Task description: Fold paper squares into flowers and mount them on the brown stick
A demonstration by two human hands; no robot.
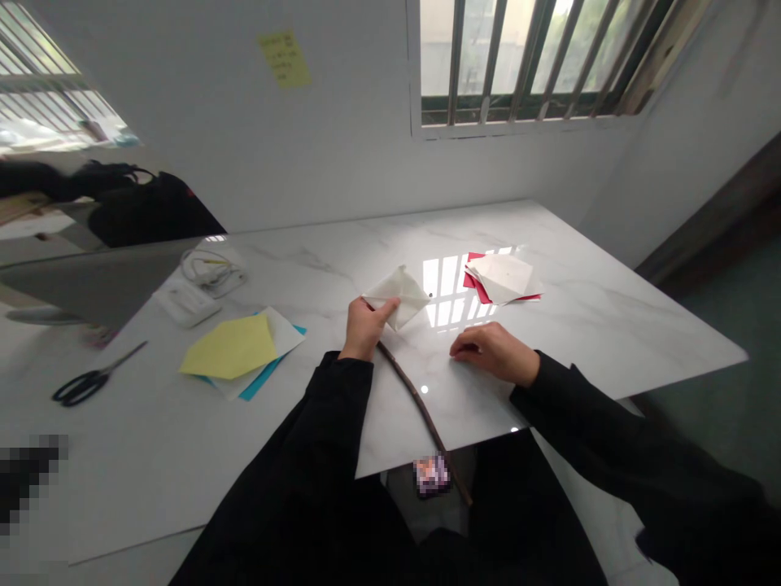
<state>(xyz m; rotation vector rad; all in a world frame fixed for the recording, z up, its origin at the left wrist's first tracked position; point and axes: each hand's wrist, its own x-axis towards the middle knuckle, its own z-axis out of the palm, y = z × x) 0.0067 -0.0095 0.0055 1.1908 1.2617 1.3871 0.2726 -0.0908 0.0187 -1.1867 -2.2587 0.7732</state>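
Note:
My left hand grips a folded cream paper at its left corner, thumb on top, over the middle of the marble-patterned table. Just below that hand lies a thin brown stick, which runs down past the table's front edge; whether the hand touches its upper end is hidden. To the right, my right hand rests near the table surface with its fingers curled together; what they hold, if anything, cannot be made out. A small dark speck is beside the paper's right corner.
Cream sheets lie over red paper at the right. Yellow paper covers white and blue sheets at the left, near black scissors and a white device with cables. A patterned object is below the front edge.

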